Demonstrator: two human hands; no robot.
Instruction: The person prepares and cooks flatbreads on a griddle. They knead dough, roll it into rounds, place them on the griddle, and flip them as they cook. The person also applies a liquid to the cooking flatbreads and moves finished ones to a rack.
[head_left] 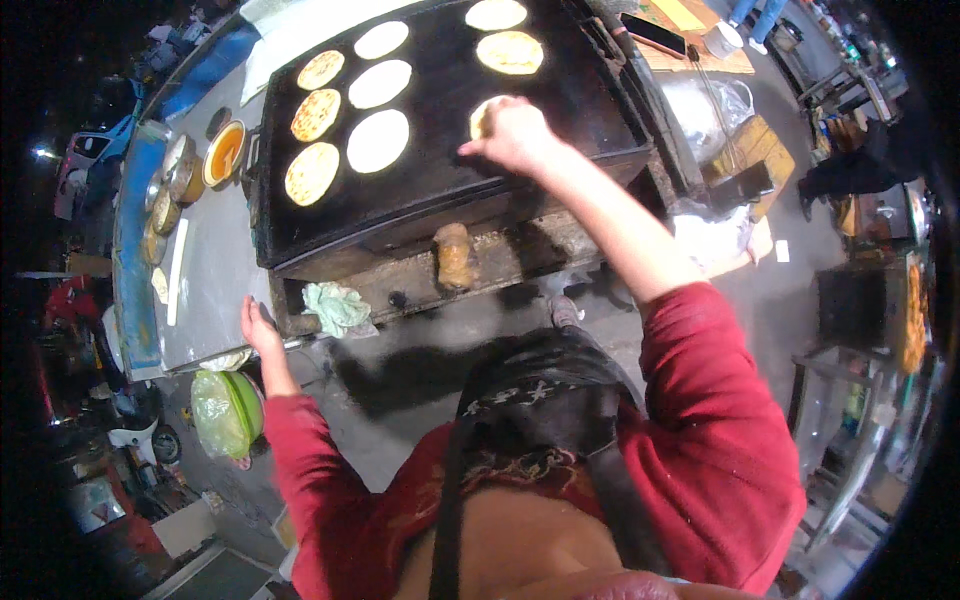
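A large black griddle [440, 90] lies before me with several round flatbreads on it. My right hand [515, 138] reaches over its front right part, fingers bent down onto a small pale flatbread [482, 117] that it mostly covers. At the left stand browned flatbreads [315, 115] in a column, and beside them paler ones [378, 141]. Another pair, one of them a yellowish flatbread [510, 53], lies at the far right. My left hand [260, 327] hangs by the griddle's front left corner, fingers stretched out, holding nothing.
Left of the griddle, a metal side table [205, 270] bears a bowl of orange liquid [225, 153], several small containers and a pale stick [177, 272]. A green cloth [337, 308] lies on the front ledge. A green basin [238, 410] is below left; a phone [652, 35] lies far right.
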